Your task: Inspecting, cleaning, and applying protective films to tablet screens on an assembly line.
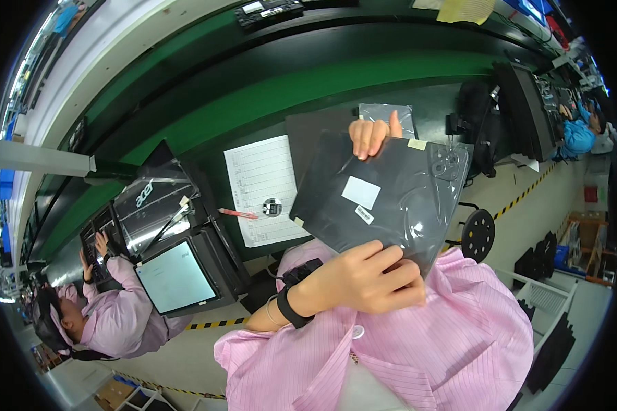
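A large dark tablet [397, 188] in clear plastic film is held tilted before me, its back with the camera cluster facing up. White label stickers and small pale tabs are on it. My left hand [373, 279], with a black band at the wrist, is closed on the near edge, its fingers bent over the film. Over the far edge curl the fingers of my right hand [370, 138], thumb sticking up; that forearm is hidden beneath the tablet. Beyond the tablet lie a dark flat panel [308, 130] and a flat item in clear wrapping [370, 111].
A printed sheet [257, 168], a red pen [236, 214] and a small round black-and-white object [272, 207] lie to the left. Further left are a film-covered laptop [147, 198], a lit tablet [177, 277] and a co-worker [116, 305]. Right are a black stool [478, 235] and a monitor [517, 109].
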{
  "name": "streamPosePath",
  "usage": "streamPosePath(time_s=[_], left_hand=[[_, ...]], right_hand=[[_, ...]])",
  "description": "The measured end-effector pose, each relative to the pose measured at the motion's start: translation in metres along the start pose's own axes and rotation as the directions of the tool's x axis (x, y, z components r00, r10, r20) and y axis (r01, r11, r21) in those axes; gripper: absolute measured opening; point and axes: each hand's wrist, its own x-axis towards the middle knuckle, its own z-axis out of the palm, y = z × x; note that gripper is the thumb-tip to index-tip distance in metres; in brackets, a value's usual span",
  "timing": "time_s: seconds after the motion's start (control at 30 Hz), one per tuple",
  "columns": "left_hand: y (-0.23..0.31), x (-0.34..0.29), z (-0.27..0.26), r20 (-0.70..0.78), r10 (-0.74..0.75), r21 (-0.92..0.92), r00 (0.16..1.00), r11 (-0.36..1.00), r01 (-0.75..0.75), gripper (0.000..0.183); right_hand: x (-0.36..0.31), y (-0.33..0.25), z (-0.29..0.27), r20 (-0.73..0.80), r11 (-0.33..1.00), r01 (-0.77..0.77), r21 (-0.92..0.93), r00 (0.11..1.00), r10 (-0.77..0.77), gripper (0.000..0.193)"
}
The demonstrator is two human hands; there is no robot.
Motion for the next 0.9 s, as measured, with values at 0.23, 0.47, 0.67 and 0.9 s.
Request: streamPosePath(time_s=[0.23, 0.47, 0.67, 0.9], left_hand=[[-0.004, 0.0, -0.011, 0.068, 0.014, -0.112, 0.998, 0.994, -0.006, 0.035], [-0.013, 0.029, -0.049, 0.381, -0.605, -0.452, 0.699, 0.538, 0.711, 0.049], [-0.016, 0.035, -0.029, 0.16, -0.486, -0.393, 0.859, 0.767, 0.507, 0.004], [-0.025, 0.039, 0.0, 0.326, -0.713, -0.515, 0.621, 0.417, 0.749, 0.013]], right_hand=[[0.012, -0.014, 0.022, -0.125, 0.995, -0.089, -0.052, 0.989, 0.082, 0.066], [0.012, -0.049, 0.057, -0.164, 0.791, -0.011, -0.612, 0.98, -0.114, 0.059], [0.016, -0.053, 0.056, -0.038, 0.803, 0.125, -0.583, 0.983, -0.181, 0.059], [0.028, -0.035, 0.043, 0.165, 0.999, 0.045, -0.014, 0.985, -0.042, 0.07]])
